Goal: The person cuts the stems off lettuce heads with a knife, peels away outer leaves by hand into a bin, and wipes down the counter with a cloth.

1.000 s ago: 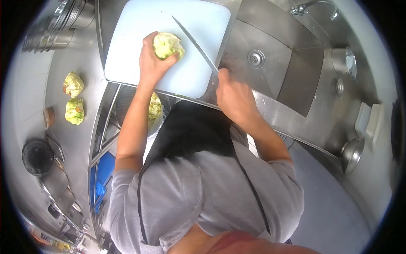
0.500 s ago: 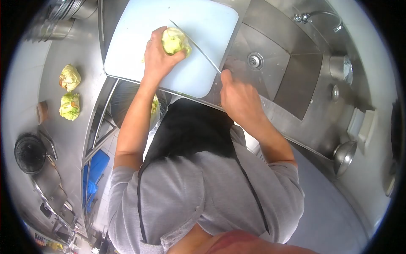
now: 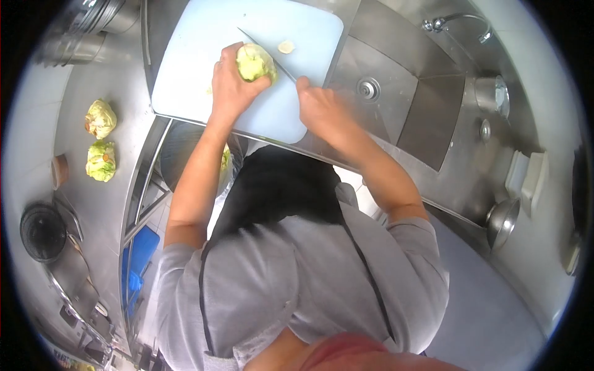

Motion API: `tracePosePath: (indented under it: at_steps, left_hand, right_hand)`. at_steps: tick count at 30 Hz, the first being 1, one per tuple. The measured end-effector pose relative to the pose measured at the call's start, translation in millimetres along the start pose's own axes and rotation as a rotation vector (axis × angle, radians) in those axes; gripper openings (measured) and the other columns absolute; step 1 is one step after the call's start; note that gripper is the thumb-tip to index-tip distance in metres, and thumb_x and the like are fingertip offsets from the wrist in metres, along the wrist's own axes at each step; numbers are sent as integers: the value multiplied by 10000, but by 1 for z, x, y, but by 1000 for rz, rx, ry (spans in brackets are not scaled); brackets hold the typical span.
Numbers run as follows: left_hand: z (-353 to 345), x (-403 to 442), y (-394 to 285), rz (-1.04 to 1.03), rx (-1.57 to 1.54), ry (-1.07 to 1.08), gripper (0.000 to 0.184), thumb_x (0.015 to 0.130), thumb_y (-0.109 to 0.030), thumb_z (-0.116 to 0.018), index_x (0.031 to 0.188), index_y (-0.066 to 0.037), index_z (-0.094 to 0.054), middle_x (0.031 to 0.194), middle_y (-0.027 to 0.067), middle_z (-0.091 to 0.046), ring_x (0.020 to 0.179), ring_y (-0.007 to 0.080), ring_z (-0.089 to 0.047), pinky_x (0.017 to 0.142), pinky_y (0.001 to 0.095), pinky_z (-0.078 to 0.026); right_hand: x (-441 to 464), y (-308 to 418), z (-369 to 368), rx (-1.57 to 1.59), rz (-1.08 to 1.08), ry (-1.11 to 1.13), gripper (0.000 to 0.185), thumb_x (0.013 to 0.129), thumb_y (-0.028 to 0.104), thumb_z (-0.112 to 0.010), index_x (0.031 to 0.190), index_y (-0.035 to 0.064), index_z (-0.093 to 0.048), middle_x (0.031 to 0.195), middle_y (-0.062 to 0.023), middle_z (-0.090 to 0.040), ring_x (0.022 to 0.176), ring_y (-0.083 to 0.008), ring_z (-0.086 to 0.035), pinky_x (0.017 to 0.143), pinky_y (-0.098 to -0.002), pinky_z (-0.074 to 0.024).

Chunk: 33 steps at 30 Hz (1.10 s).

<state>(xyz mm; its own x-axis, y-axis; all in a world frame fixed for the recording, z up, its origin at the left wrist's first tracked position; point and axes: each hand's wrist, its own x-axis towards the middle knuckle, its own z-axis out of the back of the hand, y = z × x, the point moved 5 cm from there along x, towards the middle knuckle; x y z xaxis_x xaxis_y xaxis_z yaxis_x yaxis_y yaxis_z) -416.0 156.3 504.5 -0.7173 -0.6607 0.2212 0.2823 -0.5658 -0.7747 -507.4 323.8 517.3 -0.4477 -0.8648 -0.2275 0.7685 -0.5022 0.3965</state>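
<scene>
A pale green head of lettuce (image 3: 254, 63) rests on the white cutting board (image 3: 185, 74). My left hand (image 3: 234, 83) is wrapped round its left and near side, pressing it to the board. In my right hand (image 3: 322, 106) is the handle of a knife (image 3: 281, 68). The blade lies along the right side of the lettuce, its tip pointing to the far left. Just right of the blade, a small round pale slice (image 3: 286, 47) lies on the board. The knife's handle is mostly hidden in my fist.
Two more lettuce heads (image 3: 101, 119) stand on the steel counter at the left. A steel sink (image 3: 396, 80) with a tap (image 3: 461, 21) adjoins the board on the right. Below the board's near edge is a bin (image 3: 179, 154) with green leaves. A black strainer (image 3: 43, 232) lies far left.
The knife and my right hand have moved left and slightly away from me. A round pale slice now lies apart from the lettuce. My left hand keeps its hold.
</scene>
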Motion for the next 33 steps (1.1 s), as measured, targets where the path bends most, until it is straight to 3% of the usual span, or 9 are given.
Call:
tracePosePath:
  at_steps: [4,7,10,11,14,21,26,29,33]
  left_hand:
    - [15,-10,1,57,-215,18,761,661,-193,-834,1322,-34,-492,1277,220,-625,1209,377,-592,975,427,-517]
    - [29,-24,-3,-8,-973,81,821,646,-203,-830,1374,-58,-480,1397,244,-553,1273,367,-562,1045,454,-491]
    - [51,-38,-16,79,-1594,306,930,607,-243,-828,1434,-53,-447,1474,275,-467,1308,400,-530,1087,477,-466]
    - [56,-43,-6,102,-1575,262,1016,603,-390,-815,1482,-59,-427,1455,276,-497,1277,488,-535,1065,546,-467]
    - [63,-63,12,270,-1867,245,973,654,-431,-767,1490,-69,-424,1429,262,-524,1258,521,-535,1056,596,-458]
    - [69,-108,29,193,-2124,175,976,699,-637,-731,1479,-124,-445,1330,243,-574,1211,493,-566,1002,605,-475]
    - [87,-136,26,43,-2094,242,900,709,-674,-735,1388,-128,-509,1194,219,-601,995,336,-590,798,446,-507]
    - [96,-148,28,-81,-2074,309,879,663,-622,-717,1339,-87,-547,1168,285,-613,877,343,-619,680,387,-472]
    - [99,-163,30,-75,-2084,260,894,629,-601,-696,1321,-52,-554,1138,343,-616,828,416,-649,652,431,-523]
  right_hand:
    - [15,-9,-9,-1,-42,14,188,883,-2,-489,1063,-47,-520,862,-312,-691,877,-480,-700,783,-574,-548]
    - [13,-5,-3,-18,-111,60,210,913,30,-462,1107,-21,-524,889,-311,-696,906,-482,-696,815,-589,-534]
    - [17,-7,-7,-95,-9,-12,173,976,140,-485,1100,26,-524,858,-278,-682,832,-478,-675,729,-573,-523]
    - [18,1,5,-115,-2,-77,181,981,163,-496,1102,33,-527,857,-276,-681,826,-472,-676,725,-569,-523]
    - [25,13,39,-187,23,-257,216,987,233,-535,1103,50,-534,851,-265,-682,812,-454,-679,717,-559,-524]
    - [124,-40,46,-293,150,-309,321,922,288,-665,1131,61,-574,947,-262,-681,870,-444,-689,773,-532,-548]
    - [113,-14,46,-405,235,-424,297,887,234,-707,1137,78,-664,1016,-213,-683,957,-388,-664,863,-466,-529]
    - [83,44,47,-39,548,-517,224,900,183,-686,1091,68,-709,1012,-168,-694,943,-347,-664,863,-441,-521]
    - [30,137,23,537,696,-199,145,945,101,-645,1035,28,-732,979,-136,-703,822,-267,-671,740,-324,-531]
